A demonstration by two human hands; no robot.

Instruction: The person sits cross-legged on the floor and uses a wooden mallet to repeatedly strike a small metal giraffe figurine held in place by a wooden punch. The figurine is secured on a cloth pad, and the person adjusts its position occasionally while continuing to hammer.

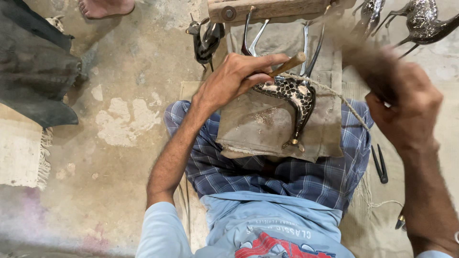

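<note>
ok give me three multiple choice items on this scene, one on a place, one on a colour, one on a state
1. Where does the metal animal figure being worked on lie?
A. on a cloth over the person's lap
B. on a shelf
C. in a bucket

2. What colour is the person's checked lap garment?
A. red
B. blue
C. yellow

3. What is the left hand doing?
A. hanging free
B. resting flat on the floor
C. closed around a wooden-handled tool

Answers:
1 A, the figure rests on the tan cloth spread over the knees.
2 B, the checks are blue.
3 C, the fingers wrap the handle, held against the figure. The right hand is blurred, so its grip is unclear.
</note>
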